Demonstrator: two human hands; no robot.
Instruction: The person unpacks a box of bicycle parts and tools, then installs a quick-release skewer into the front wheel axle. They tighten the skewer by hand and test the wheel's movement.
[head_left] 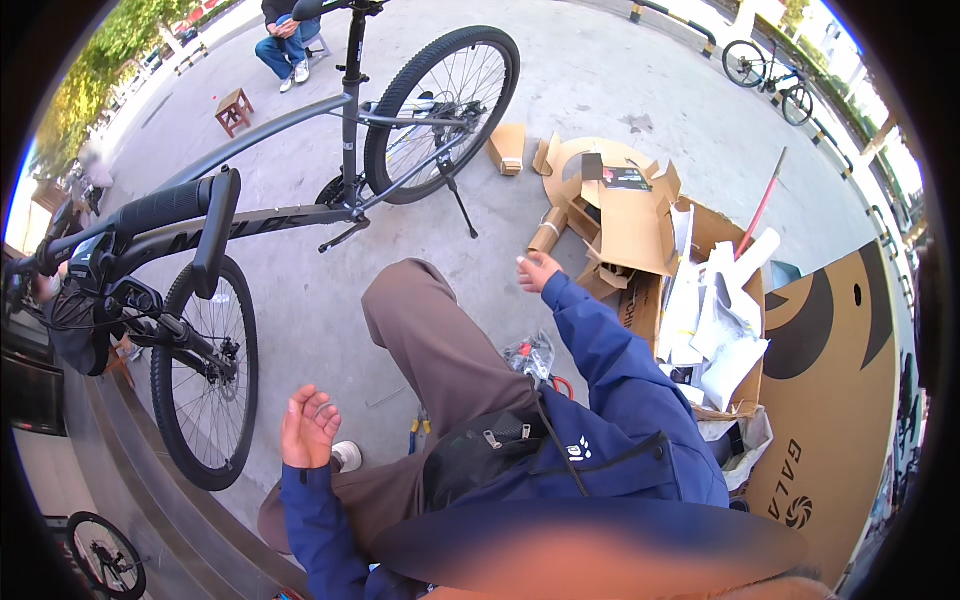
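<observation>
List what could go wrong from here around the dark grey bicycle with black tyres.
The dark grey bicycle appears propped on a thin black kickstand, with neither bare hand on it, so a knock might tip it.

The yellow-and-blue-handled tool lies on the ground between the person's legs, where a foot might catch it.

White crumpled sheets rise above the rim of the open brown cardboard box and could spill out.
</observation>
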